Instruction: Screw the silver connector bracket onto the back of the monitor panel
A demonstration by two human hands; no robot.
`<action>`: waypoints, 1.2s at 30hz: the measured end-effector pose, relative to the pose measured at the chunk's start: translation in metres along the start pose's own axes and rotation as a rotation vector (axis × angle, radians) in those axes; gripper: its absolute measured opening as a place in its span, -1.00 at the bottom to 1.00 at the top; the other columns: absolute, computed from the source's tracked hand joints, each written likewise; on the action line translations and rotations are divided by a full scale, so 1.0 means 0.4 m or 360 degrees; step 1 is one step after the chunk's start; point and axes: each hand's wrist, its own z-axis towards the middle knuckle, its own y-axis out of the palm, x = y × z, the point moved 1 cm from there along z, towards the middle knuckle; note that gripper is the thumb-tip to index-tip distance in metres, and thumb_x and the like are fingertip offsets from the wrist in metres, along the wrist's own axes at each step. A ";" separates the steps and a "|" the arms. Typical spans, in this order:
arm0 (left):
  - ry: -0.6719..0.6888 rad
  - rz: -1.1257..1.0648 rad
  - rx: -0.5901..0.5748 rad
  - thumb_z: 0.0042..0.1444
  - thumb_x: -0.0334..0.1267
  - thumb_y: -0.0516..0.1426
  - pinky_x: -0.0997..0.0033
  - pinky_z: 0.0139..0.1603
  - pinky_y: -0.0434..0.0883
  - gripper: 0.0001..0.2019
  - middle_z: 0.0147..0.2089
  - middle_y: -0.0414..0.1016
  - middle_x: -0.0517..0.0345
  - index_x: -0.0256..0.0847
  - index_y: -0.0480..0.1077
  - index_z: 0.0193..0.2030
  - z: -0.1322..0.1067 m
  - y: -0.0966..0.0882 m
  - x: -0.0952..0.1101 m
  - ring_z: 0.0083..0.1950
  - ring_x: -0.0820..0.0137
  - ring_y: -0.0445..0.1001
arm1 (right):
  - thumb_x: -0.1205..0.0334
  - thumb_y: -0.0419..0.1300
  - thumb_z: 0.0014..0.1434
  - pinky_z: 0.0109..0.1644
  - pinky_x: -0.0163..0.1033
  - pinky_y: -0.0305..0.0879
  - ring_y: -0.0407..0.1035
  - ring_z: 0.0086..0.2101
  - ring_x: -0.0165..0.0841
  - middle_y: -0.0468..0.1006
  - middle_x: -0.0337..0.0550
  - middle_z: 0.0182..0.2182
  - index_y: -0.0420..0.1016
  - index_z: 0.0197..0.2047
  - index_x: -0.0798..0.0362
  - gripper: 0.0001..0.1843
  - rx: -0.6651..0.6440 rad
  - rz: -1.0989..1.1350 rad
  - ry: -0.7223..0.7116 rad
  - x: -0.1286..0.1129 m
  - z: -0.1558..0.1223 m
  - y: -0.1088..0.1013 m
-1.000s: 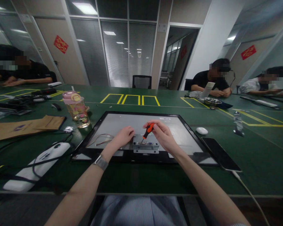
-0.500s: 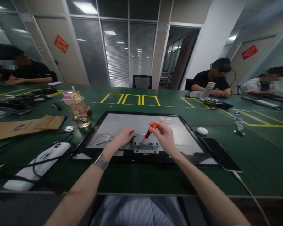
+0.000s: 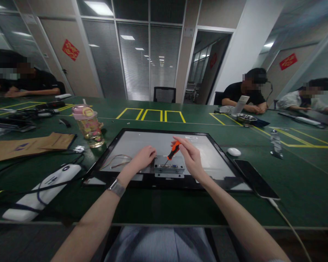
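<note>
Orange screwdriver (image 3: 172,153) in right hand (image 3: 191,157) slants down near left hand (image 3: 145,158).

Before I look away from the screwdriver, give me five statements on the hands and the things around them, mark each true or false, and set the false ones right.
1. The right hand holds the orange-and-black screwdriver. True.
2. The screwdriver's tip points up, away from the metal bracket. False: it slants down to the bracket.
3. The left hand is at the bracket's left edge. True.
4. The phone lies left of the grey panel. False: it lies to the panel's right.
5. The pink-lidded bottle stands upright, left of the panel. True.
</note>
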 end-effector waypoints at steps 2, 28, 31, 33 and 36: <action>0.0009 0.0003 0.0000 0.25 -0.27 -0.08 0.30 -0.10 0.33 -0.75 -0.27 0.40 0.05 -0.22 0.40 -0.30 0.000 0.001 0.000 -0.20 0.30 0.38 | 0.14 0.03 0.30 0.04 0.03 0.38 0.45 -0.10 -0.25 0.52 -0.10 -0.07 0.40 0.13 -0.15 -0.65 -0.0092 0.0140 0.0056 -0.002 0.002 0.000; 0.0041 0.0074 0.0014 0.27 -0.26 -0.09 0.34 -0.16 0.29 -0.74 -0.29 0.36 0.10 -0.22 0.37 -0.32 0.002 0.010 -0.009 -0.21 0.32 0.37 | 0.18 0.17 0.21 -0.19 -0.21 0.34 0.38 -0.27 -0.36 0.47 -0.18 -0.31 0.57 -0.17 -0.08 -0.83 -0.0103 0.0265 0.0116 -0.007 0.004 0.007; 0.0048 0.0036 0.0031 0.28 -0.23 -0.10 0.34 -0.16 0.29 -0.73 -0.30 0.35 0.11 -0.20 0.37 -0.33 0.000 0.011 -0.012 -0.21 0.32 0.37 | 0.16 0.08 0.28 -0.04 -0.14 0.33 0.43 -0.20 -0.34 0.53 -0.17 -0.27 0.49 -0.04 -0.11 -0.77 -0.0211 0.0478 0.0226 0.002 0.005 0.007; 0.0050 0.0011 0.0031 0.28 -0.23 -0.09 0.34 -0.16 0.29 -0.72 -0.31 0.35 0.12 -0.20 0.37 -0.34 0.000 0.010 -0.012 -0.21 0.32 0.38 | 0.14 0.06 0.30 0.03 -0.10 0.30 0.42 -0.14 -0.31 0.53 -0.16 -0.25 0.50 -0.10 -0.10 -0.78 -0.0218 0.0568 0.0246 0.008 0.006 0.006; 0.0045 0.0010 0.0034 0.27 -0.24 -0.08 0.35 -0.16 0.29 -0.75 -0.31 0.36 0.11 -0.21 0.37 -0.33 0.002 0.010 -0.011 -0.22 0.33 0.37 | 0.13 0.13 0.24 0.08 -0.12 0.27 0.37 -0.07 -0.30 0.47 -0.14 -0.17 0.54 -0.22 -0.08 -0.84 -0.0207 0.0550 0.0214 0.012 0.007 0.006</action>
